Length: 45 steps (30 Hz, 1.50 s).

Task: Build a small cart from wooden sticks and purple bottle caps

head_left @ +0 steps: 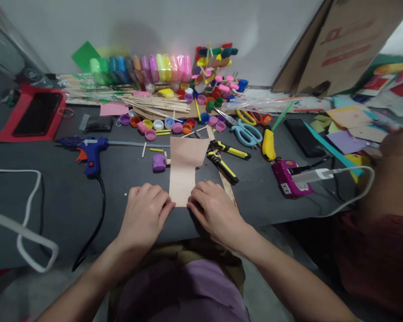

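Observation:
A light tan piece of paper (pixel 183 174), wider at its far end, lies in front of me with a crease or bend across its upper part. My left hand (pixel 148 208) pinches its near left corner between thumb and curled fingers. At the near right corner, my right hand (pixel 215 210) grips the paper the same way. Just left of the paper sits a purple block-like piece (pixel 159 163) with a small stick at its side. Beyond the right hand lie yellow-and-black pliers (pixel 225 161), their handles spread.
A blue glue gun (pixel 93 152) with its black cord lies left. Colourful bottle caps (pixel 158 124), wooden sticks (pixel 157 103), blue-handled scissors (pixel 246 134) and a yellow cutter (pixel 268 144) line the back. A purple power adapter (pixel 290 179) with cables is right, beside another person's arm (pixel 386 179).

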Available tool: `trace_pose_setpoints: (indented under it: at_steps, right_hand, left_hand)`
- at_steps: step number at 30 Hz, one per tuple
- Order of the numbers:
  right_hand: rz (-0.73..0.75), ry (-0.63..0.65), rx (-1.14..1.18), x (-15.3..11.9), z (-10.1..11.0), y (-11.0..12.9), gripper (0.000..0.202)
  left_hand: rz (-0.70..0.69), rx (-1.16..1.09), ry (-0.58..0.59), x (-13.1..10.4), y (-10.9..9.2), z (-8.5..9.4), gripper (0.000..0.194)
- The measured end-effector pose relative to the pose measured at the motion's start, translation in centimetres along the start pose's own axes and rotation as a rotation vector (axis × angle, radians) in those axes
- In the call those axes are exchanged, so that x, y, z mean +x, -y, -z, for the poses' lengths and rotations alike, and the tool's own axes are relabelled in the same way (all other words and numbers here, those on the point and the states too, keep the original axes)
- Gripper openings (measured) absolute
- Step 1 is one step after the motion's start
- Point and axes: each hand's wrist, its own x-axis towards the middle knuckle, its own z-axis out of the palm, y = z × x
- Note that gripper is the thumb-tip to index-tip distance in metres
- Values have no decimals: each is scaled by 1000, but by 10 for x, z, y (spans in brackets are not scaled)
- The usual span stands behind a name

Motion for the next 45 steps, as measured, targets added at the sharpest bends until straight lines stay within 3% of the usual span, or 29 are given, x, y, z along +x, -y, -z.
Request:
trace_pose_setpoints:
  at_steps: [5, 11, 24, 45]
  right_hand:
    - [2, -55, -21, 19, 0, -15, 14]
    - [-2, -90, 55, 20, -2, -24, 13]
    - [-26, -87, 118, 19, 1, -20, 10]
    - [-70, -68, -81, 25, 1, -10, 21]
  left_hand:
    - [13, 36, -30, 21, 3, 1, 18]
    - [62, -35, -43, 20, 5, -2, 17]
    - [70, -180, -16, 20, 8, -7, 15]
    - [58, -6, -31, 24, 0, -2, 19]
